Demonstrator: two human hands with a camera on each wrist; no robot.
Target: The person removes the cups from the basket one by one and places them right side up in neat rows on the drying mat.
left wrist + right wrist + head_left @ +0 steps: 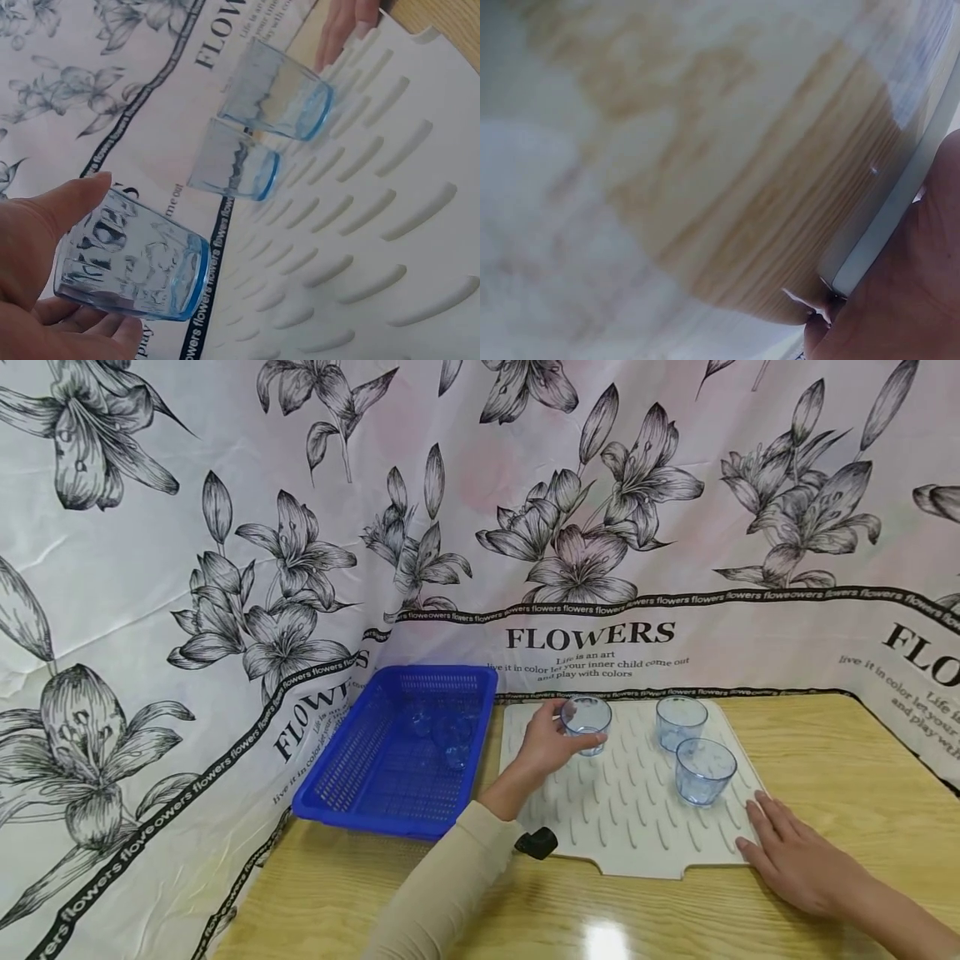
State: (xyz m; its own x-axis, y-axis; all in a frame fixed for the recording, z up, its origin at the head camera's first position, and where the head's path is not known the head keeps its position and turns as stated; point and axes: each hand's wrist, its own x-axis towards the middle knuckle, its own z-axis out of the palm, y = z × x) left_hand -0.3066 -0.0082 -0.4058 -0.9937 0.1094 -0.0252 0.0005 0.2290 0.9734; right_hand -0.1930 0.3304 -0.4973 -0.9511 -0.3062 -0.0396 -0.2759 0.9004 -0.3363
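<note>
My left hand [546, 740] grips a clear bluish glass [587, 717] between thumb and fingers, at the far left part of a white ridged drying mat [615, 827]. In the left wrist view, this glass [135, 259] appears slightly above the mat, though I cannot tell if its base touches. Two similar glasses stand upright, close together, on the mat's right side: one farther back [681, 723] and one nearer [705, 772]. My right hand [806, 856] lies with extended fingers along the mat's right edge; its wrist view shows the hand against that edge [885, 217].
Left of the mat, a blue plastic basket [352, 814] holds several clear glass pieces, hard to make out. All stands on a wood-grain table [840, 743]. Flower-printed cloth [420, 635] hangs behind and at the left. A small black object [537, 843] sits by my left wrist.
</note>
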